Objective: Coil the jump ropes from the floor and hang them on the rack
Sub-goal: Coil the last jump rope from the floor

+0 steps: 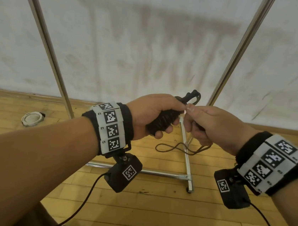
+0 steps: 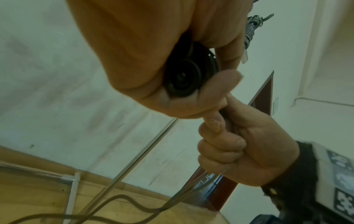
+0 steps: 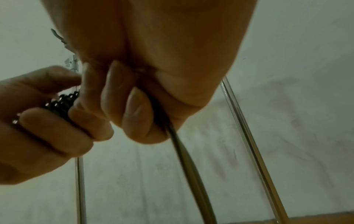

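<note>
My left hand (image 1: 155, 115) grips the black jump rope handles (image 1: 162, 121), with cord wound tightly round them; their round ends (image 2: 184, 78) show in the left wrist view. A loop of cord (image 1: 192, 97) sticks up above the fist. Close against it, my right hand (image 1: 208, 125) holds the loose dark cord (image 3: 182, 145) in its curled fingers, thumb tip touching the left hand. The free cord (image 1: 179, 148) hangs below in a slack loop above the floor. The metal rack (image 1: 46, 41) stands just behind both hands.
The rack's two slanted poles (image 1: 238, 54) rise on either side, and its base bar (image 1: 156, 173) with a caster foot (image 1: 189, 188) lies on the wooden floor. A white round object (image 1: 32, 118) sits on the floor at the left. A stained white wall is behind.
</note>
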{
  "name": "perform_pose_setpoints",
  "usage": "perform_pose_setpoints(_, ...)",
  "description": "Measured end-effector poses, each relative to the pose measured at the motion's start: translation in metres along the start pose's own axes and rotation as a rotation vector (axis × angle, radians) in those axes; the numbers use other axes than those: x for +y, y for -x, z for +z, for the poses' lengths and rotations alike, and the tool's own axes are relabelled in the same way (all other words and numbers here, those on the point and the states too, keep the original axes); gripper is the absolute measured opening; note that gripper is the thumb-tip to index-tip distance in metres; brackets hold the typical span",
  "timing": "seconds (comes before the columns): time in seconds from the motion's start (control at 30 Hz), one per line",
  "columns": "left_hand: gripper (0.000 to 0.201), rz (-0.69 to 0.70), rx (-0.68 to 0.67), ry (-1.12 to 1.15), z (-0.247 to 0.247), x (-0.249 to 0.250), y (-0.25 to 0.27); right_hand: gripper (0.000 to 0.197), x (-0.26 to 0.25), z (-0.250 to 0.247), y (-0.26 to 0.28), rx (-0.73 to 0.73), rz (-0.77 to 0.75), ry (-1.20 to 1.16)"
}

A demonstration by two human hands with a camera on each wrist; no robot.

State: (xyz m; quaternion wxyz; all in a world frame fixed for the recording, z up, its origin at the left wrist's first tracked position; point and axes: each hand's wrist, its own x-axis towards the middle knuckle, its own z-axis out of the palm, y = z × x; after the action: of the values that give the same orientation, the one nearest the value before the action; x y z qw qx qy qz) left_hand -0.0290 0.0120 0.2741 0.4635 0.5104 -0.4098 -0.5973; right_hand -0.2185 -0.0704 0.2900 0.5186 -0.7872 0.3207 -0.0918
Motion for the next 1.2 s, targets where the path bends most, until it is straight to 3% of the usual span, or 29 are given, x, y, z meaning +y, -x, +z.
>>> perform_pose_setpoints(0.13, 0.034, 0.039, 0.019, 0.038, 0.007, 0.004, -0.002, 0.059, -0.002, 0.003, -0.001, 0.0, -0.014, -0.127)
perform_pose_setpoints(0.37, 0.033, 0.06, 0.02, -0.07, 0.01, 0.004, -0.001, 0.078, -0.001, 0.001, -0.002, 0.104, 0.022, -0.107)
perform_pose_setpoints(0.5, 0.04, 0.036, -0.006, -0.11, 0.007, 0.006, 0.001, 0.076, -0.001, 0.001, -0.003, 0.071, -0.011, -0.188)
perform_pose_setpoints(0.8, 0.035, 0.05, -0.024, -0.211, 0.003, 0.005, 0.002, 0.06, 0.001, 0.008, -0.006, 0.238, -0.101, -0.284)
perform_pose_setpoints(0.93, 0.032, 0.071, -0.008, -0.238, 0.002, 0.004, 0.001, 0.058, 0.002, 0.009, -0.01, 0.266, -0.089, -0.31)
perform_pose_setpoints(1.1, 0.028, 0.075, -0.004, -0.261, -0.001, 0.005, 0.001, 0.039, 0.0, 0.012, -0.013, 0.311, -0.108, -0.307)
perform_pose_setpoints(1.2, 0.028, 0.089, -0.01, -0.228, -0.002, 0.005, 0.002, 0.042, -0.001, 0.013, -0.014, 0.312, -0.128, -0.297)
